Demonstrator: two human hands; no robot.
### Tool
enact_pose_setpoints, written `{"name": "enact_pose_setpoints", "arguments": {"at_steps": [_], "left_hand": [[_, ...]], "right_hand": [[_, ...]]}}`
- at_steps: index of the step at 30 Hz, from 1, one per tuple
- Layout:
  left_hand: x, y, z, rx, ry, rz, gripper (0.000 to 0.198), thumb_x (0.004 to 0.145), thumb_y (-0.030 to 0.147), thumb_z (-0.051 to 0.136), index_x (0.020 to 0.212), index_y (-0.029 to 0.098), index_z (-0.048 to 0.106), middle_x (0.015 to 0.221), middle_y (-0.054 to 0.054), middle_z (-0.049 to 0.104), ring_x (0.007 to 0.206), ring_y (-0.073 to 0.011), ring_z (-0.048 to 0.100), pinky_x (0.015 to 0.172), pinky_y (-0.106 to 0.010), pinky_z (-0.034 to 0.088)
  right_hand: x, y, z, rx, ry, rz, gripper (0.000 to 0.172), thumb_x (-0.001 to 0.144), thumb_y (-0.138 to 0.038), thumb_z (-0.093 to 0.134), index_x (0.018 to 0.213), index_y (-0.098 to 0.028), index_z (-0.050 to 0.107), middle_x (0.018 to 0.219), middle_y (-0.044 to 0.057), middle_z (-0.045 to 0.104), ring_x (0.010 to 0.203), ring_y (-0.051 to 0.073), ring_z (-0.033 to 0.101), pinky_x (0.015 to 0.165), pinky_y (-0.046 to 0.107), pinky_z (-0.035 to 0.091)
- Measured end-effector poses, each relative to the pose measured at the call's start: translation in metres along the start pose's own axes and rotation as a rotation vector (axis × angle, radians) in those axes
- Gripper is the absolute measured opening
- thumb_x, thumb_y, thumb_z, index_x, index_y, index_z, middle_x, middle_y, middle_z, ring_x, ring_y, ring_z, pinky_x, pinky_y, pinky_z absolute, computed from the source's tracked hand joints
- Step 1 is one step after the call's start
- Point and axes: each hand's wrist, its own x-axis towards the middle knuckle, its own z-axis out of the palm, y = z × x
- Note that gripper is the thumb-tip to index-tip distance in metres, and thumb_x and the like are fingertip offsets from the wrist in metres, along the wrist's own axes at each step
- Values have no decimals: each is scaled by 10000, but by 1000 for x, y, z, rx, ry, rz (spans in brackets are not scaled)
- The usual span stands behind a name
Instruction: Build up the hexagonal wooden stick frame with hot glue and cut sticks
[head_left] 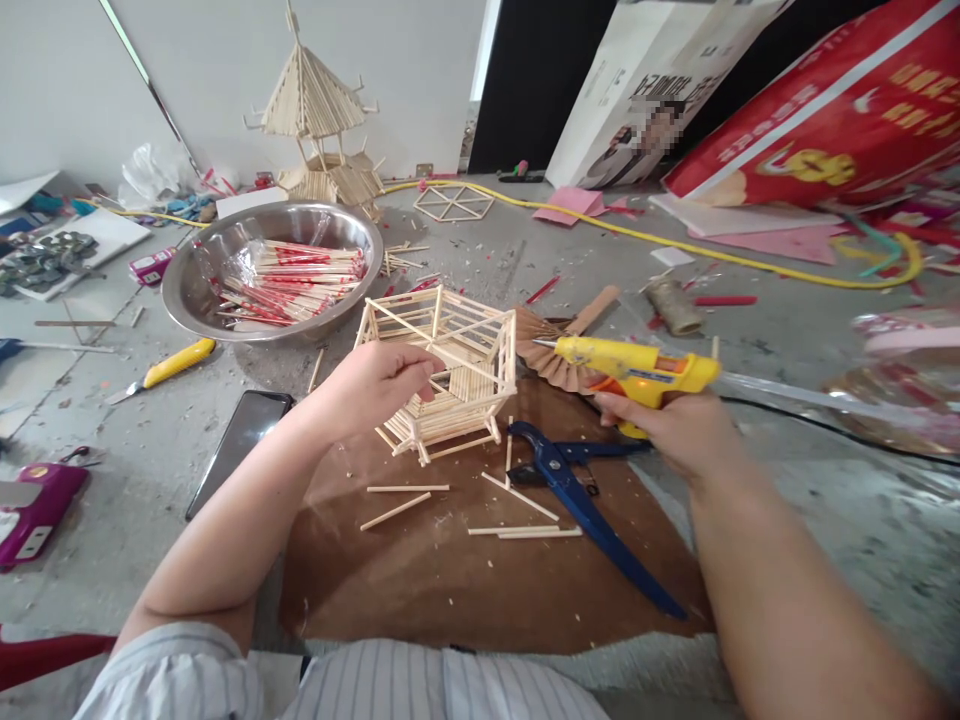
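My left hand [375, 388] reaches over a many-sided frame of thin wooden sticks [471, 378], its thumb and fingertips pinched together at the open top. Whatever sits between those fingertips is too small to make out. A yellow hot glue gun [637, 368] is gripped in my right hand [686, 432], its nozzle pointing left towards the frame's right side. Below the frame, several loose sticks [525, 532] lie on a brown mat [420, 590]. A blue-handled cutter [589, 515] rests on the mat beneath the glue gun.
A steel bowl [187, 275] holds bundled sticks. Behind it stands a stick pagoda [300, 105]. A phone [236, 445] and yellow utility knife [178, 363] lie left. Beyond the frame runs a yellow cord [637, 232]. A pleated brown fan [551, 362] lies behind the glue gun.
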Motion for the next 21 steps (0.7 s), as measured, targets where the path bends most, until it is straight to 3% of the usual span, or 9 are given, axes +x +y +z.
{"name": "enact_pose_setpoints", "arguments": {"at_steps": [6, 12, 21], "left_hand": [[-2, -8, -4, -51, -76, 55, 360, 831, 258, 389, 1094, 138, 604, 898, -33, 694, 842, -120, 611, 830, -254, 445], [-1, -13, -4, 26, -105, 29, 379, 841, 337, 395, 1126, 172, 583, 921, -32, 686, 810, -121, 608, 762, -244, 461], [1, -13, 1, -25, -40, -33, 421, 798, 217, 422, 1202, 135, 504, 704, -12, 657, 614, -87, 561, 640, -217, 449]], "right_hand": [[-3, -11, 3, 141, -21, 60, 252, 514, -373, 738, 673, -205, 640, 608, -13, 630, 453, 104, 531, 457, 227, 467], [-4, -15, 4, 115, 3, 86, 219, 477, -362, 743, 549, -203, 611, 565, -4, 624, 462, 127, 540, 427, 236, 463], [-4, -19, 5, 112, -4, 121, 240, 465, -349, 746, 595, -191, 619, 519, -18, 597, 446, 126, 534, 444, 244, 467]]}}
